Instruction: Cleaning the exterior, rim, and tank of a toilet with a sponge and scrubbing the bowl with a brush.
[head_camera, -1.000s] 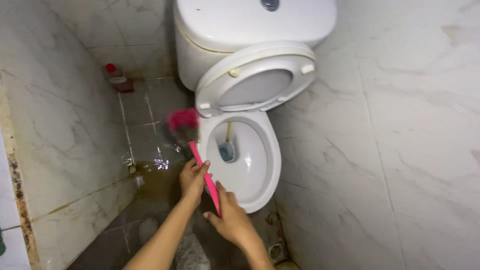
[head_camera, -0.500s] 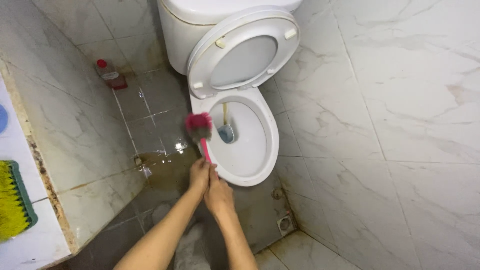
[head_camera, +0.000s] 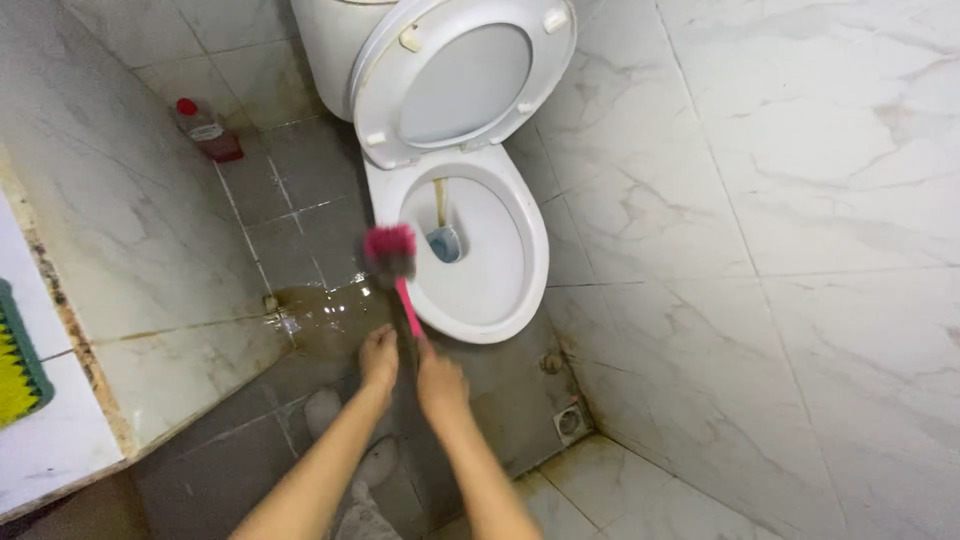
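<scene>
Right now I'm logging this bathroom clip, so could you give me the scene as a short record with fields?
Left hand: grips pink brush handle
Right hand: grips the same handle, beside the left
Brush head: at the left rim of the toilet bowl
Seat: raised
Floor: brown puddle left of the bowl
Back corner: bottle with red cap

Toilet bowl (head_camera: 520, 300) wedged near right marble wall (head_camera: 760, 200); narrow gap there. Wider wet floor (head_camera: 300, 230) left; bottle (head_camera: 205, 130) in far corner.
</scene>
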